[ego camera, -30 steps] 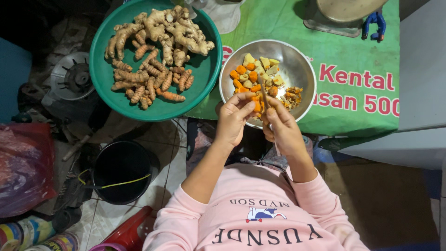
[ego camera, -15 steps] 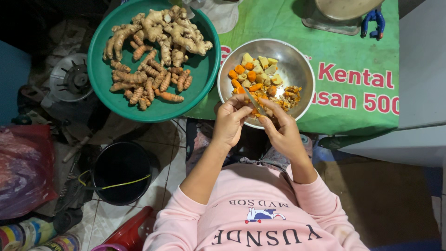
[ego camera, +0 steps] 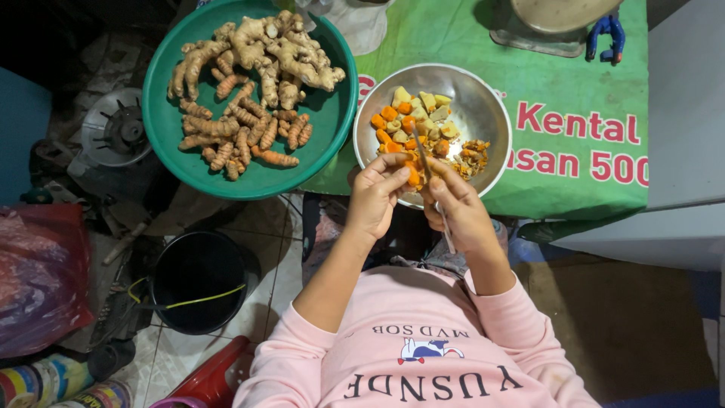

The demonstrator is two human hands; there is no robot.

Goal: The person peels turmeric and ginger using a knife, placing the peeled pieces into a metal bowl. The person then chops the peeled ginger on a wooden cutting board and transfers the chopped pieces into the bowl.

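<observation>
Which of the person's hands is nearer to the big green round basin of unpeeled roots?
The left hand. It sits just right of the green round basin, by the steel bowl. The right hand, holding a knife, lies farther right.

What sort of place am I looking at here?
Probably an informal home or small-vendor food-prep spot: a green basin of unpeeled roots, a steel bowl of cut pieces on a green banner, and a gas burner on the floor.

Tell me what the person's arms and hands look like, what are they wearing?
Both arms wear soft pink sleeves pushed up, leaving the forearms bare. The left hand and right hand are bare too: no gloves, and no rings or watch that I can see.
</observation>
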